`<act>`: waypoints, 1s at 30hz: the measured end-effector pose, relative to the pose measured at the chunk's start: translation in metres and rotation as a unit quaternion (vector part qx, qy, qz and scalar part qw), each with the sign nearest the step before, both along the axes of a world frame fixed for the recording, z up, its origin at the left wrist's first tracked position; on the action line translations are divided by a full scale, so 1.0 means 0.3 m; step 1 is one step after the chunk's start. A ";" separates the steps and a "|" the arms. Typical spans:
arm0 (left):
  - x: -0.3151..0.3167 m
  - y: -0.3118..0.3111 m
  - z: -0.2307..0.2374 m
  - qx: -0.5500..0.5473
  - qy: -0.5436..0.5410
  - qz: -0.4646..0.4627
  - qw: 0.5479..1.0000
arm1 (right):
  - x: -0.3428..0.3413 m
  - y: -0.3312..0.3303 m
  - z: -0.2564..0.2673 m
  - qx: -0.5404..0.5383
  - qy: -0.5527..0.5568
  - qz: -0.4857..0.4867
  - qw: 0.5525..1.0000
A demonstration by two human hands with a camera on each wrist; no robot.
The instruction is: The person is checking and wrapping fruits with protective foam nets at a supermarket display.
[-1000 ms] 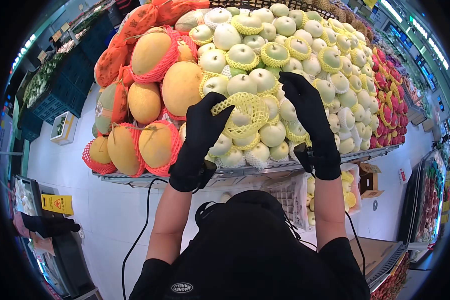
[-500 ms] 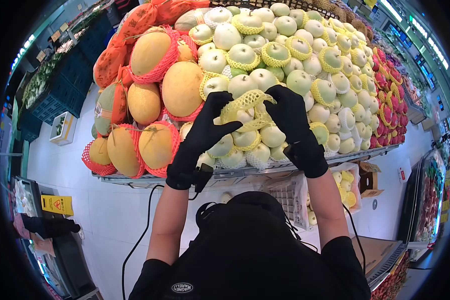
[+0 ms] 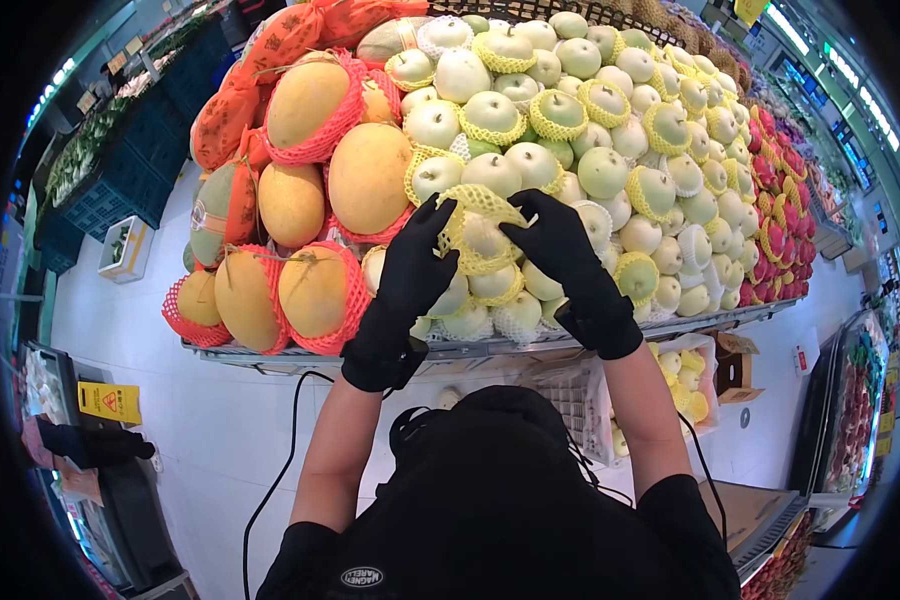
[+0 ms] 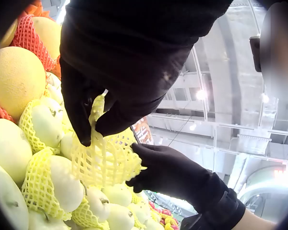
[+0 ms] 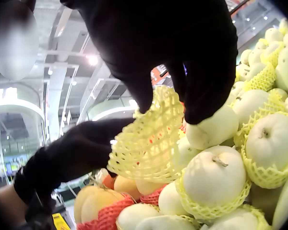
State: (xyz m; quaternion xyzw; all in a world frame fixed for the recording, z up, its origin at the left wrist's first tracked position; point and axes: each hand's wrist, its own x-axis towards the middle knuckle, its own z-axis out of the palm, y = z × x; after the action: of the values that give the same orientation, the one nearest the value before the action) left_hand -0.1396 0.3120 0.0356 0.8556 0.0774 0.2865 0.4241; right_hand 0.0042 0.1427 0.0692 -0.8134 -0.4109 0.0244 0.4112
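Observation:
Both hands wear black gloves and are raised over a heap of pale green melons [image 3: 495, 172]. Between them hangs a yellow foam fruit net [image 4: 103, 165], see-through, with no fruit visible inside it in the wrist views. My left hand [image 3: 417, 262] pinches one edge of this net between thumb and fingers. At the opposite edge, my right hand [image 3: 562, 248] holds the rim between thumb and forefinger, so the sleeve is spread between the two hands. In the right wrist view, a melon in its own yellow net [image 5: 216, 175] lies just below the right fingers.
Large orange-yellow melons [image 3: 370, 178], some in red nets, are stacked on the left. Red dragon fruit [image 3: 770, 210] lies at the far right. Below the stand's front edge [image 3: 510, 347] sits a crate [image 3: 600, 415] of fruit. A yellow floor sign [image 3: 110, 402] stands on the left.
My right hand has come in from the right to the net's edge, while the left hand has kept hold. The net has been drawn out between them.

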 end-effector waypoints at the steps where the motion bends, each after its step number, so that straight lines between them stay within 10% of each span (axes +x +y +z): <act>1: 0.001 0.000 -0.004 0.031 -0.004 0.016 0.999 | 0.004 -0.003 0.010 -0.013 0.024 0.023 0.999; 5: -0.029 0.050 0.005 0.010 -0.009 0.059 0.998 | 0.066 -0.024 0.107 0.004 0.164 0.003 0.986; 10: -0.067 0.106 0.023 0.000 0.028 0.106 0.994 | 0.206 0.066 -0.018 0.002 -0.198 0.055 0.979; 16: -0.087 0.139 -0.016 -0.011 -0.007 0.137 0.990 | 0.241 0.191 0.053 -0.240 -0.161 0.071 0.955; 25: -0.109 0.128 -0.057 -0.099 -0.037 0.160 0.982 | 0.340 0.233 0.026 -0.218 -0.150 0.175 0.948; 30: -0.089 0.091 -0.056 -0.077 -0.054 0.187 0.978 | 0.308 0.177 -0.012 -0.002 -0.102 0.212 0.972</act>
State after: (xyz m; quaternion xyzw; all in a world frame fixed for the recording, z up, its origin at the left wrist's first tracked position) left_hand -0.1663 0.3394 0.0189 0.7739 0.2349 0.4002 0.4311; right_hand 0.0967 0.1958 0.0656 -0.7071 -0.6134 0.0287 0.3506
